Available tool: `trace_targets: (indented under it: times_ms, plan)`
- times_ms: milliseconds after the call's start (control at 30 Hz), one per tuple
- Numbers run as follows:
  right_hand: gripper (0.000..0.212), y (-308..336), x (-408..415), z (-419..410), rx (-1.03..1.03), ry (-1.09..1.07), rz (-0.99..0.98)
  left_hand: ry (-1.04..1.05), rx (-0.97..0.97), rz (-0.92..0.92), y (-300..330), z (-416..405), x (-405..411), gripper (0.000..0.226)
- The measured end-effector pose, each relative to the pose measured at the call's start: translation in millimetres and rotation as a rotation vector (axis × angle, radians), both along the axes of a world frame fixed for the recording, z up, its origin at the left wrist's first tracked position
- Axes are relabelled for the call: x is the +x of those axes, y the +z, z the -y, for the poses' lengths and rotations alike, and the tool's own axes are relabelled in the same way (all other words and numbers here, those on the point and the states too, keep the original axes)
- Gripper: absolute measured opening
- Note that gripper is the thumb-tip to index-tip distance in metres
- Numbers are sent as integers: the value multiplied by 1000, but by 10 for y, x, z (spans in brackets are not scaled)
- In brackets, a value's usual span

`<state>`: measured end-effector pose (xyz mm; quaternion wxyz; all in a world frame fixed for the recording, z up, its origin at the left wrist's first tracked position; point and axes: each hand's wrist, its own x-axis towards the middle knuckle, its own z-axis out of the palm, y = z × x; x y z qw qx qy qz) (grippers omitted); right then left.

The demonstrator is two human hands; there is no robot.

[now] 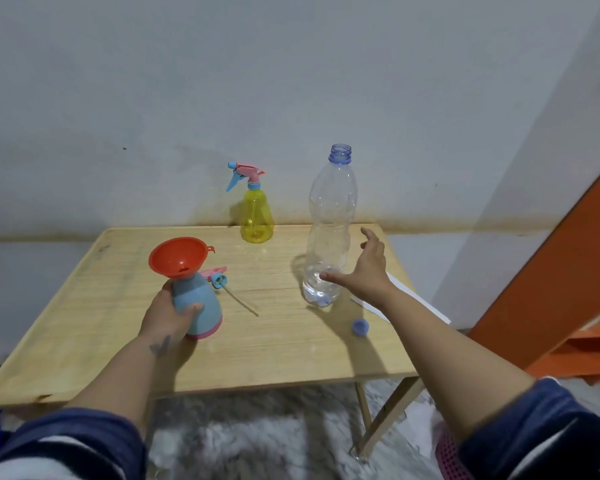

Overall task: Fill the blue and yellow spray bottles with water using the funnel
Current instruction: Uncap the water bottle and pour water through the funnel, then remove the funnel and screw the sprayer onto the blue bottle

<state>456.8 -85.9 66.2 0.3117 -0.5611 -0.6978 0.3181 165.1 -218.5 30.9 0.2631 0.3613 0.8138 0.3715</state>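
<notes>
On the pale wooden folding table [291, 348], set against a stained grey wall [222, 81], the blue spray bottle [198, 306] is gripped by the left hand [168, 315]; the right hand [368, 271] is spread open beside the clear plastic water bottle [329, 230].

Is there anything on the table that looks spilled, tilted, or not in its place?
No spill shows. The blue spray bottle leans in the left hand, with the funnel tilted in its neck. Its spray head and the water bottle's cap lie loose on the table.
</notes>
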Motion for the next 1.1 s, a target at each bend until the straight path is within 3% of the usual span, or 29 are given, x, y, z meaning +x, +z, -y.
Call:
trace_targets:
  times_ms: [200, 333, 433, 600, 700, 1100]
  plan:
    - [83, -10, -134, 424, -138, -28, 161, -93, 42, -37, -24, 64, -126, 57]
    - [53, -29, -545, 720, -220, 92, 220, -177, 56, -48, -39, 91, -246, 57]
    - [62, 41, -1017, 862, -163, 187, 144, -246, 61, -37, -80, 93, -337, 58]
    - [110, 217, -1755, 1010, -113, 246, -90, -318, 78, -29, -124, 89, -418, 59]
    - [124, 225, -2049, 1030, -117, 212, -138, -316, 79, -14, -184, 64, -432, 58]
    - [102, 467, -2217, 995, -25, 57, -161, -392, 125, -27, -241, 30, -508, 64]
